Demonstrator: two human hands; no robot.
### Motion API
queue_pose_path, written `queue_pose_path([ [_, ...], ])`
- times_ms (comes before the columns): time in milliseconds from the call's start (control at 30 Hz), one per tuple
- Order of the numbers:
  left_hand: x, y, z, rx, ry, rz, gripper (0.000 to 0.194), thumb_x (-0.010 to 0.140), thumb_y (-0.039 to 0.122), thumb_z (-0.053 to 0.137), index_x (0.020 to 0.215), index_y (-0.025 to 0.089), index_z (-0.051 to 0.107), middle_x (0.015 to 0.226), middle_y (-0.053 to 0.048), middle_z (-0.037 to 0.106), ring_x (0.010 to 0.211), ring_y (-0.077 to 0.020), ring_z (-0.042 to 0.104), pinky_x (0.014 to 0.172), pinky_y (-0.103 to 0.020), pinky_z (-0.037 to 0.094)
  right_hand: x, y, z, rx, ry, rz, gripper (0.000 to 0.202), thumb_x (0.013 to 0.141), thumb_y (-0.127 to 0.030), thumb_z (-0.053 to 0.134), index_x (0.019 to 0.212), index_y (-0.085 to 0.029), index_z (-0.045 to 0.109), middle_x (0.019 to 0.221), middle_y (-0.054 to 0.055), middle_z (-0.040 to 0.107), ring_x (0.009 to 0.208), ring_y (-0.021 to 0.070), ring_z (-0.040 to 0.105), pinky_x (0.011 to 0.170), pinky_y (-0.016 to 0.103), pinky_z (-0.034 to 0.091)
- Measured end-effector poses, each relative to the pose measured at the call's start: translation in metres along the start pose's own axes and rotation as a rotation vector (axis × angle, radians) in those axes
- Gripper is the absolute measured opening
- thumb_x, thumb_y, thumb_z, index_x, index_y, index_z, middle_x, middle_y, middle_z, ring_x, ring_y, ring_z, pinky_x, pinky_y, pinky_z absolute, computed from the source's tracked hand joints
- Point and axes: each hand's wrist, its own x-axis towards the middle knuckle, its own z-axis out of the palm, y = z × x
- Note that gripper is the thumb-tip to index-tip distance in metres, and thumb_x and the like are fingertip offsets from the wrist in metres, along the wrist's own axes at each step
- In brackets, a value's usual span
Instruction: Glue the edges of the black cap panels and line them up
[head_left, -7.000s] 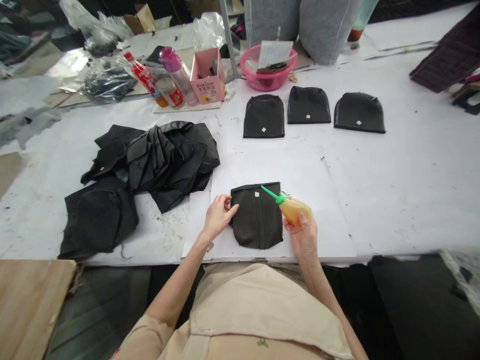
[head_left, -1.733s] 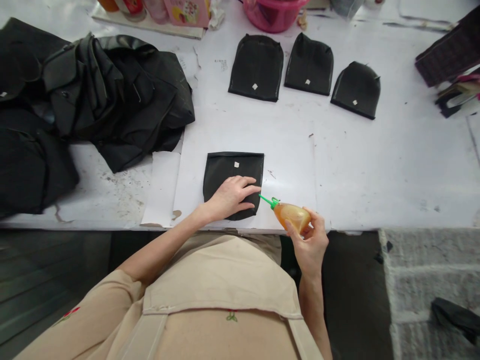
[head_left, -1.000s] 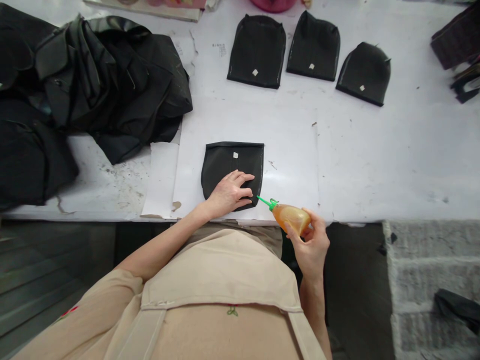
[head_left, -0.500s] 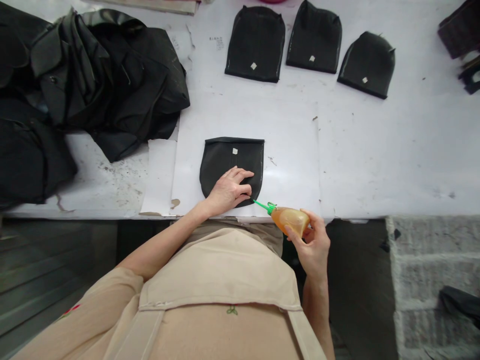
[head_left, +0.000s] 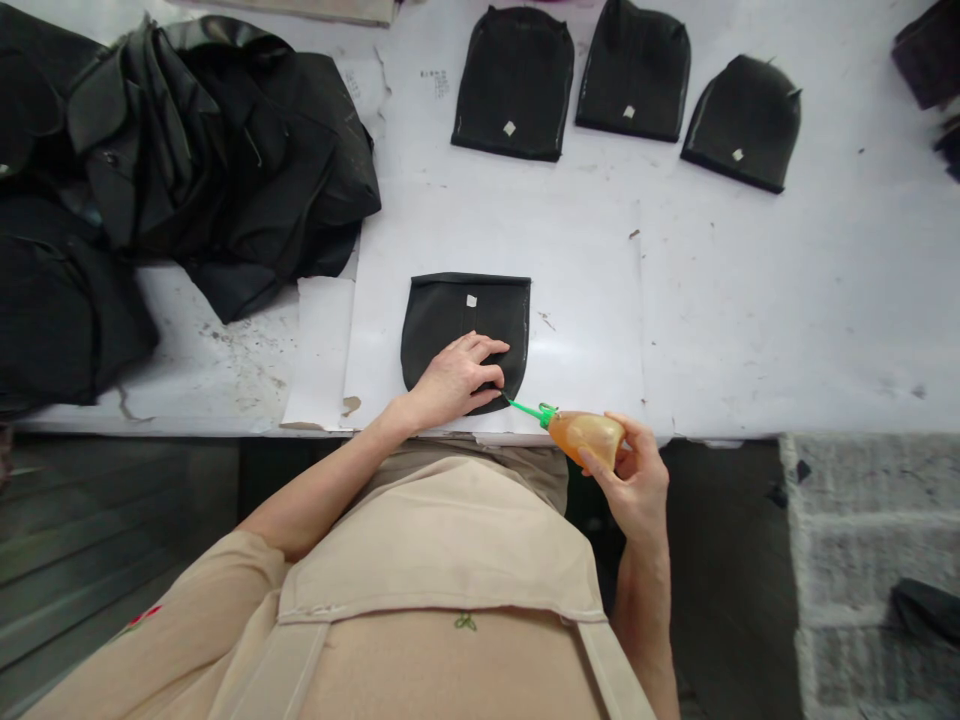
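Note:
A black rounded piece of leather-like material [head_left: 435, 320] lies near the table's front edge, its straight edge away from me and a small white square near that edge. My left hand [head_left: 457, 375] rests on it, outer fingers stretched over the surface, thumb and forefinger closed at the lower right edge. My right hand [head_left: 634, 470] grips a soft plastic glue bottle [head_left: 589, 437] with amber liquid and a green nozzle. The bottle is tilted, and its thin tip meets the piece's edge beside my left thumb. Exact contact at the tip is too small to tell.
At the back lie three similar black pieces [head_left: 514, 85], each with a white square. A heap of black material [head_left: 225, 150] covers the left of the white table [head_left: 750, 320]. Dark objects [head_left: 926, 55] sit at the far right. Below right is a grey, rough-looking block [head_left: 870, 530].
My right hand and the bottle have shifted slightly to the right, with the nozzle tip a little farther along the edge. My left hand and the piece stay almost the same.

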Motion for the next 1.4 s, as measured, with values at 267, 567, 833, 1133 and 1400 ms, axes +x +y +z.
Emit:
queue_pose_path([
  [267, 0.016, -0.013, -0.016, -0.001, -0.145, 0.042, 0.016, 0.091, 0.04, 0.076, 0.099, 0.028, 0.08, 0.142, -0.007, 0.064, 0.129, -0.0306, 0.058, 0.107, -0.048, 0.041, -0.003, -0.008, -0.005, 0.193, 0.181, -0.021, 0.057, 0.073, -0.041, 0.089, 0.119, -0.021, 0.062, 0.101, 0.005, 0.07, 0.06, 0.018, 0.069, 0.043, 0.026, 0.055],
  [567, 0.035, -0.003, 0.011, 0.004, 0.05, -0.119, 0.023, 0.091, 0.045, 0.075, 0.107, 0.028, 0.078, 0.141, -0.01, 0.064, 0.13, -0.0314, 0.054, 0.106, -0.051, 0.039, -0.008, -0.006, 0.012, 0.067, 0.369, -0.077, 0.057, 0.078, -0.043, 0.086, 0.124, -0.021, 0.06, 0.109, 0.006, 0.066, 0.076, 0.0199, 0.071, 0.053, 0.028, 0.06],
  [833, 0.034, -0.002, 0.01, -0.011, 0.068, -0.123, 0.021, 0.091, 0.042, 0.076, 0.106, 0.027, 0.079, 0.139, -0.01, 0.065, 0.129, -0.031, 0.055, 0.106, -0.05, 0.04, -0.012, 0.008, 0.023, -0.067, 0.294, -0.164, 0.058, 0.079, -0.041, 0.085, 0.126, -0.019, 0.061, 0.122, 0.012, 0.067, 0.099, 0.0267, 0.072, 0.077, 0.038, 0.066],
  [1133, 0.031, -0.006, 0.011, -0.004, 0.051, -0.097, 0.024, 0.094, 0.044, 0.07, 0.111, 0.028, 0.077, 0.143, -0.01, 0.062, 0.131, -0.0316, 0.054, 0.108, -0.051, 0.039, -0.014, 0.017, 0.028, -0.326, 0.323, -0.379, 0.054, 0.082, -0.04, 0.082, 0.128, -0.02, 0.06, 0.117, 0.013, 0.069, 0.101, 0.0281, 0.072, 0.075, 0.039, 0.065],
  [1400, 0.029, -0.011, 0.005, -0.013, -0.011, -0.071, 0.027, 0.095, 0.042, 0.07, 0.118, 0.029, 0.076, 0.148, -0.01, 0.059, 0.135, -0.0319, 0.052, 0.11, -0.052, 0.038, -0.019, 0.014, 0.021, -0.405, 0.288, -0.47, 0.053, 0.084, -0.032, 0.081, 0.131, -0.023, 0.059, 0.112, 0.01, 0.07, 0.099, 0.0268, 0.071, 0.072, 0.036, 0.064],
])
